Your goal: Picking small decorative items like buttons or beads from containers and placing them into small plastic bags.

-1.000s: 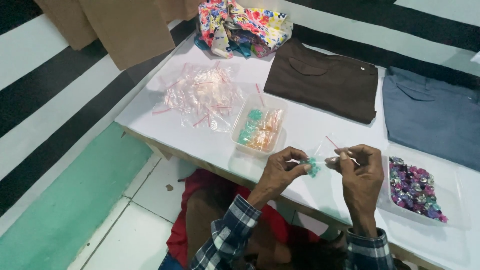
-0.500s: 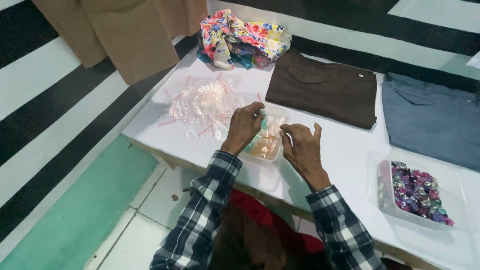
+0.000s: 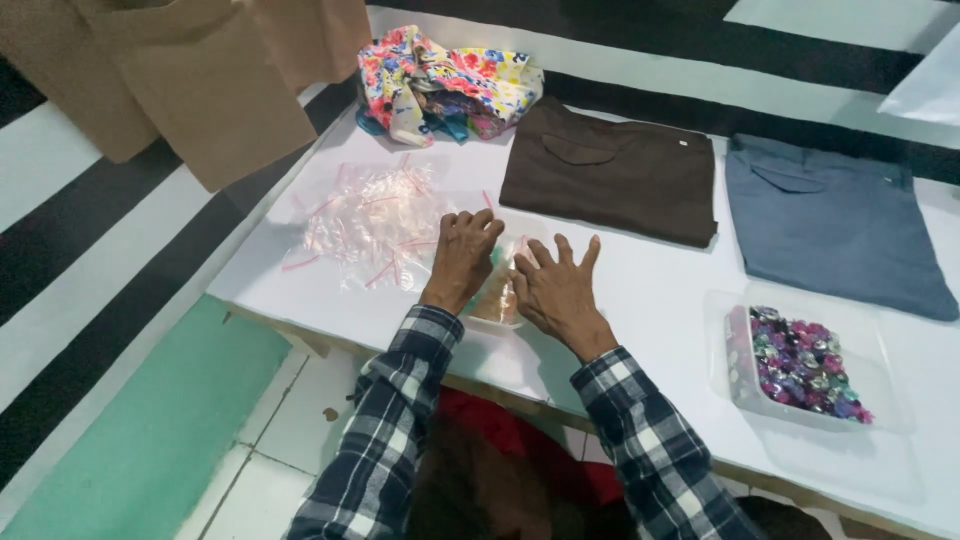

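Observation:
My left hand (image 3: 462,256) rests palm down on the near side of a small clear container (image 3: 498,296) holding pastel pieces, its fingers curled over the rim. My right hand (image 3: 556,286) lies flat beside it with fingers spread, touching the container's right side. Both hands hide most of the container. A heap of small clear zip bags with red strips (image 3: 370,226) lies just left of my left hand on the white table (image 3: 660,290).
A clear tray of shiny purple, pink and green pieces (image 3: 800,362) sits at the right. A folded brown garment (image 3: 612,172), a folded blue-grey garment (image 3: 826,222) and floral cloth (image 3: 440,84) lie at the back. Brown fabric (image 3: 200,80) hangs at the left.
A second ago both hands held a small bag up near the table's front edge. They have since moved forward and come down onto the small container.

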